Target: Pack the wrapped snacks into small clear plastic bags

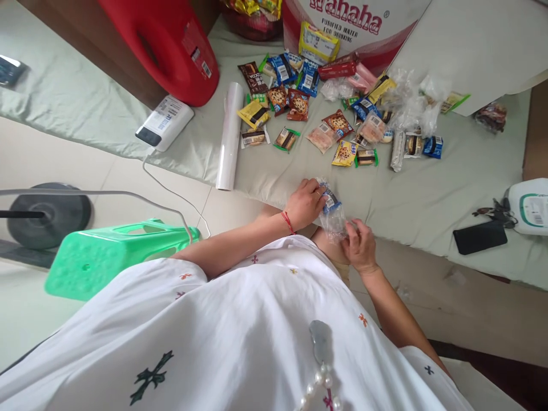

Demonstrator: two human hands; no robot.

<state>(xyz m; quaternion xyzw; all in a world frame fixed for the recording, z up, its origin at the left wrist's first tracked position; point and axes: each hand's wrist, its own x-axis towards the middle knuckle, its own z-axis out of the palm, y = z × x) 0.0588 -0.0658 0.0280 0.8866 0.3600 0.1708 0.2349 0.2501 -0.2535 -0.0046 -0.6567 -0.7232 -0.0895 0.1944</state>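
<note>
My left hand [305, 204], with a red string on its wrist, is closed on the upper part of a clear plastic bag [333, 227]. Inside the bag shows a blue snack packet [330, 200]. The bag's lower end is pinched by the fingers of my right hand [360, 245]. Both hands are at the table's near edge, above my lap. Beyond them lie several small wrapped snacks, among them a yellow cookie packet [345, 153], a brown cookie packet [298, 104] and a blue packet [433, 146]. Crumpled clear plastic bags [413, 105] lie to the right.
A plastic film roll [230, 137], a white power bank [166, 123] with cable and a red jug [171, 45] stand left. A Wahaha carton [355, 45] is at the back. Right are a black phone [480, 237] and keys [494, 210]. A green stool [115, 257] is lower left.
</note>
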